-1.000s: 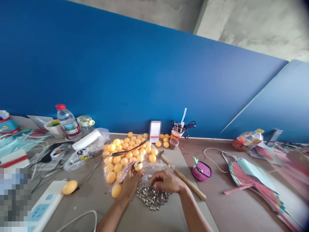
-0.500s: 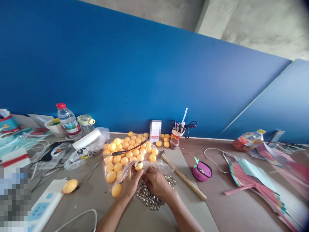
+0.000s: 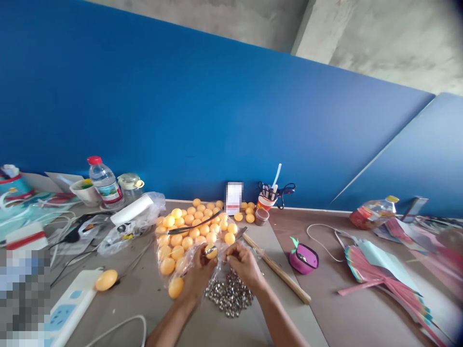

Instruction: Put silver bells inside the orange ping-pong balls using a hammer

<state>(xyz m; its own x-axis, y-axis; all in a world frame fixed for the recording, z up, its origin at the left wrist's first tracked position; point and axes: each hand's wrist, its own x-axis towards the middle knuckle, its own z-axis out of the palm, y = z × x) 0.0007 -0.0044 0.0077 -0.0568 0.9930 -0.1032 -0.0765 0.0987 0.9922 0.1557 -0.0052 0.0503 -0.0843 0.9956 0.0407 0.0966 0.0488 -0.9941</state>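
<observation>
My left hand (image 3: pixel 198 270) is closed around an orange ball (image 3: pixel 211 251) with a small metal piece on it, held just above the table. My right hand (image 3: pixel 241 262) is pinched shut close beside that ball, holding something too small to make out. Under both hands lies a heap of small silver bells (image 3: pixel 229 295). Behind them, several orange balls (image 3: pixel 191 226) lie spread on a clear plastic bag, with a dark wire (image 3: pixel 195 225) across them.
A wooden stick (image 3: pixel 277 270) lies to the right, then a purple pouch (image 3: pixel 303 258) and pink paper fans (image 3: pixel 379 272). On the left: water bottle (image 3: pixel 104 182), power strip (image 3: pixel 68 311), loose orange ball (image 3: pixel 106 280), cables. A cup of scissors (image 3: pixel 266 200) stands by the blue wall.
My right hand has lifted off the bell heap and moved left and up to the ball in my left hand. The left hand has stayed almost still.
</observation>
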